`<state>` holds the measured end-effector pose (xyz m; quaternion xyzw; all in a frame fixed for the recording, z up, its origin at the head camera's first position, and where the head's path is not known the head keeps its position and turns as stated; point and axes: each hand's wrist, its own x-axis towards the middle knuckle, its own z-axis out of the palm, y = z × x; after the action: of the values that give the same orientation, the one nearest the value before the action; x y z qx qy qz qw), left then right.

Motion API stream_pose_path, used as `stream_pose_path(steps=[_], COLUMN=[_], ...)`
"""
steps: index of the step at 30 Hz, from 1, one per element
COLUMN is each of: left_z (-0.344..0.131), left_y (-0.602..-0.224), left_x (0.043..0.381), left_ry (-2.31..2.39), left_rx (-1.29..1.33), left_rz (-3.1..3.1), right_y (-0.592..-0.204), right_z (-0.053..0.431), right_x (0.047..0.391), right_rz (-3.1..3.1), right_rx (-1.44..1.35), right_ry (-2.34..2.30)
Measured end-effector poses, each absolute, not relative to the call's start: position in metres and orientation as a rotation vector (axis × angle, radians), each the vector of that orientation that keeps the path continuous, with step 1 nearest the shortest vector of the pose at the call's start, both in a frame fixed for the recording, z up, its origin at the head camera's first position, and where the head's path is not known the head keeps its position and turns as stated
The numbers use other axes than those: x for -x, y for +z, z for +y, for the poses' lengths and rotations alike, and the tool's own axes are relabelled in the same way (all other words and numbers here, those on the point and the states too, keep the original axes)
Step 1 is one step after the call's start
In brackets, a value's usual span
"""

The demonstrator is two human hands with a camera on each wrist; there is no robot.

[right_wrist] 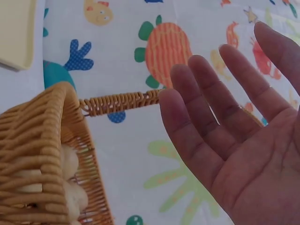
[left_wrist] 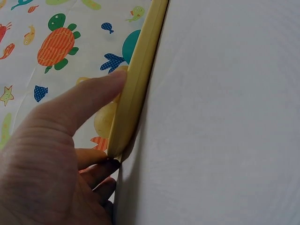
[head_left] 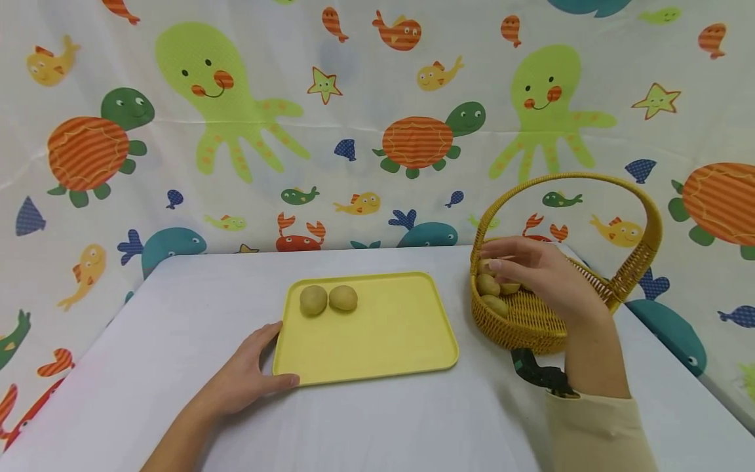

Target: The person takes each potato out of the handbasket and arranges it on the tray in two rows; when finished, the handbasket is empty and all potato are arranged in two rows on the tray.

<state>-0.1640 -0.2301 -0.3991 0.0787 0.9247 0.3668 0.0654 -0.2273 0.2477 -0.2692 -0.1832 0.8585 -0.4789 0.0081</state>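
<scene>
Two round yellow-brown potatoes (head_left: 313, 300) lie side by side near the back left of a yellow tray (head_left: 377, 334). My left hand (head_left: 248, 370) touches the tray's front left corner, its thumb along the front rim and its fingers at the left side. In the left wrist view the thumb lies against the tray wall (left_wrist: 137, 89). My right hand (head_left: 545, 275) is over a wicker basket (head_left: 519, 334), below the arched handle. The right wrist view shows its fingers (right_wrist: 206, 89) spread, with nothing in the palm. Several more potatoes (head_left: 487, 284) sit in the basket's left part, partly hidden by this hand.
A white table (head_left: 377, 426) carries the tray and the basket, which stands to the tray's right. The basket's tall handle (head_left: 569, 176) arches above its rim. Behind the table hangs a white cloth (head_left: 366, 151) printed with sea animals.
</scene>
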Motion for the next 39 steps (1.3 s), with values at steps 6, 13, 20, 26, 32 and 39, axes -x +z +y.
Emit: stream_pose_path(steps=[6, 13, 20, 26, 32, 39], left_z=[-0.230, -0.229, -0.229, -0.230, -0.230, -0.230], left_y=[-0.399, -0.398, -0.398, -0.398, -0.398, -0.399], left_x=[0.164, 0.164, 0.164, 0.164, 0.164, 0.165], left_ry=[1.111, 1.099, 1.102, 1.100, 1.095, 1.084], left_rx=[-0.233, -0.205, -0.201, -0.195, -0.199, -0.202], left_rz=[2.787, 2.774, 2.768, 2.764, 2.765, 2.766], right_y=[-0.271, -0.277, -0.281, -0.282, -0.288, -0.302], right_z=[0.256, 0.267, 0.274, 0.279, 0.284, 0.287], right_x=[0.227, 0.226, 0.229, 0.231, 0.233, 0.240], right_rz=[2.703, 2.716, 2.706, 2.716, 2.705, 2.667], right_rx=[0.526, 0.439, 0.388, 0.357, 0.270, 0.164], right_ry=[-1.514, -1.538, -1.563, -1.526, -1.480, -1.400])
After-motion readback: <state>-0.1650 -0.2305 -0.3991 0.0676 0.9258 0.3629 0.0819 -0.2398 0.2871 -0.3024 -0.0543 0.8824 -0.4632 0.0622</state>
